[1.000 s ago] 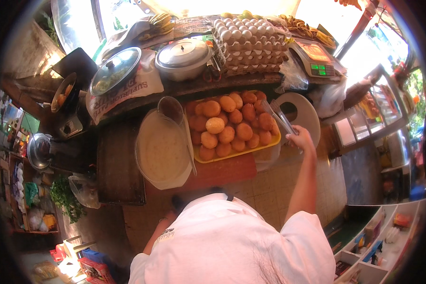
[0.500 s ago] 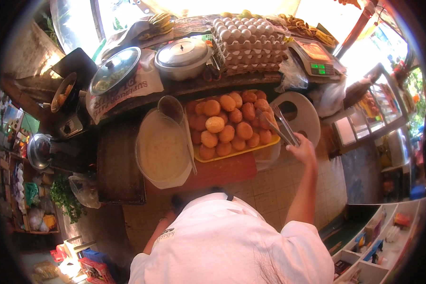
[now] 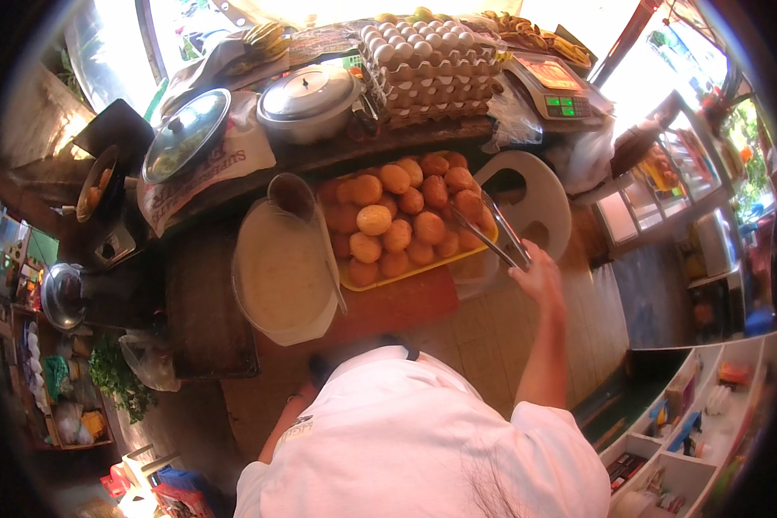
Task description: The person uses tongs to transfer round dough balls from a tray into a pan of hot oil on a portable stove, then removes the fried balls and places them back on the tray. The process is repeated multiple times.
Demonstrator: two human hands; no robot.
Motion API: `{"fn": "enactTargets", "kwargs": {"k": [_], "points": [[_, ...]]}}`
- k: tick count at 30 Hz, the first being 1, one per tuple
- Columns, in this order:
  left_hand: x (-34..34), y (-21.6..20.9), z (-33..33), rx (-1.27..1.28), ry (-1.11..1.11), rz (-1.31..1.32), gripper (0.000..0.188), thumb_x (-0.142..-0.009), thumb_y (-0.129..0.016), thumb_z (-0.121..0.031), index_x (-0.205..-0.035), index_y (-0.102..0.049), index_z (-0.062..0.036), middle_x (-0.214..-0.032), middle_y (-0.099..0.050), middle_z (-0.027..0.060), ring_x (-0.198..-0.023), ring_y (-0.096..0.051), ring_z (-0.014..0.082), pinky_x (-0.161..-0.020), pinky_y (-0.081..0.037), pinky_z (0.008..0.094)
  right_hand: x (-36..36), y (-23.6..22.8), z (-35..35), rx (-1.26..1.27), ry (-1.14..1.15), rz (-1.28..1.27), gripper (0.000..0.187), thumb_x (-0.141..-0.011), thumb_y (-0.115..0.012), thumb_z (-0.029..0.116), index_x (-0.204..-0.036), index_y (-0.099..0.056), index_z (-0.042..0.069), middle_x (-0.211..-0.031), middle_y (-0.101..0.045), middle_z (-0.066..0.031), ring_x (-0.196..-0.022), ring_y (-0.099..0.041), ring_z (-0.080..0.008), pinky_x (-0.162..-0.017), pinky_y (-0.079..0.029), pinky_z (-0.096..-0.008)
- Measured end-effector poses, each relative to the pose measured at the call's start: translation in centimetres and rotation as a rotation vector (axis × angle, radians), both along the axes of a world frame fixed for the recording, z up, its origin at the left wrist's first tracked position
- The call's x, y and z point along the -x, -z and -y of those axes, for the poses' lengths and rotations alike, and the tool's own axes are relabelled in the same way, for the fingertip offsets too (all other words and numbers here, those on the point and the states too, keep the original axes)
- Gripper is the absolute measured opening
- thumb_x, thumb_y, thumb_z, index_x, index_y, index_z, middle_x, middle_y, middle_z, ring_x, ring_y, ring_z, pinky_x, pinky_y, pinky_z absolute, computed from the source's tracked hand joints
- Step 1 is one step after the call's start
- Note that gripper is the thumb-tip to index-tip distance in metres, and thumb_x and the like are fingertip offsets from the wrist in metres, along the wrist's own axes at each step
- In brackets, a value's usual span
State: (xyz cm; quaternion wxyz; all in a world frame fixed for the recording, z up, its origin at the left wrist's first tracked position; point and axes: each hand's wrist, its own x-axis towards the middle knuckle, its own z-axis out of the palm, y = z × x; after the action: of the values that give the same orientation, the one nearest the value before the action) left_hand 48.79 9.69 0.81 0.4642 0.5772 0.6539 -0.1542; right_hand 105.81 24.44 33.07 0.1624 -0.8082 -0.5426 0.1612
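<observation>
My right hand [image 3: 537, 274] is closed around the handle end of metal tongs [image 3: 511, 246]. The arms of the tongs are spread, and their tips lie at the right end of a heap of round, orange-coated balls [image 3: 396, 235]. One orange ball [image 3: 468, 205] shows between the tips; whether they grip it I cannot tell. The heap fills a yellow-rimmed tray [image 3: 394, 281]. Left of it stands a large clear tub [image 3: 282, 276] with pale contents, and a round dark strainer or ladle [image 3: 292, 197] rests over its far edge. Only my left forearm shows; the hand is hidden beside my body.
Behind the tray, a counter carries stacked egg cartons [image 3: 432, 86], a lidded metal pot [image 3: 309, 108], a glass-lidded pan [image 3: 186, 138] and a scale [image 3: 548, 86]. A white plastic stool [image 3: 551, 203] stands to the right. Shelving compartments [image 3: 691, 432] are at lower right.
The view has shifted, so the counter and tray appear further left. My right hand still holds the tongs at the right end of the heap.
</observation>
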Motion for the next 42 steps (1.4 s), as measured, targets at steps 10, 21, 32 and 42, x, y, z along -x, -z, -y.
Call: {"fn": "enactTargets", "kwargs": {"k": [10,21,32,42], "points": [[0.2,-0.2,-0.4,0.006,0.022,-0.008,0.035,-0.093,-0.049,-0.029,-0.105,-0.067,-0.0006,-0.109,-0.065,0.0237,-0.1,-0.064,0.037,-0.087,-0.05,0.0436,-0.2,2.9,-0.1,-0.006,0.017,-0.072,0.059,-0.075,-0.073,0.021,-0.13,-0.054,0.013,-0.102,-0.065,-0.0156,-0.093,-0.064,-0.0314,-0.084,-0.049,-0.0424],[0.0,0.1,-0.7,0.005,0.03,-0.007,0.035,-0.093,-0.049,-0.029,-0.105,-0.067,-0.0007,-0.108,-0.065,0.0239,-0.1,-0.064,0.0375,-0.087,-0.05,0.0438,-0.3,-0.5,-0.2,0.021,0.003,-0.069,0.048,-0.075,-0.073,0.018,-0.121,-0.061,0.012,-0.1,-0.066,-0.0169,-0.095,-0.064,-0.0341,-0.084,-0.05,-0.0437],[0.2,-0.1,-0.3,-0.001,0.012,-0.004,0.036,-0.093,-0.048,-0.029,-0.104,-0.067,-0.0008,-0.108,-0.065,0.0242,-0.099,-0.064,0.0379,-0.086,-0.05,0.044,3.2,-6.1,-1.2,-0.03,-0.103,-0.24,0.055,-0.073,-0.075,0.019,-0.125,-0.059,0.009,-0.107,-0.065,-0.0182,-0.095,-0.066,-0.0278,-0.085,-0.05,-0.0392],[3.0,-1.0,0.0,0.007,0.018,-0.013,0.036,-0.093,-0.048,-0.029,-0.103,-0.068,-0.0008,-0.107,-0.065,0.0244,-0.099,-0.064,0.0383,-0.086,-0.05,0.0441,23.3,-0.3,-3.0,0.039,-0.891,-0.206,0.046,-0.077,-0.062,0.012,-0.12,-0.055,0.0,-0.1,-0.062,-0.0232,-0.088,-0.064,-0.0383,-0.075,-0.052,-0.0446]]}}
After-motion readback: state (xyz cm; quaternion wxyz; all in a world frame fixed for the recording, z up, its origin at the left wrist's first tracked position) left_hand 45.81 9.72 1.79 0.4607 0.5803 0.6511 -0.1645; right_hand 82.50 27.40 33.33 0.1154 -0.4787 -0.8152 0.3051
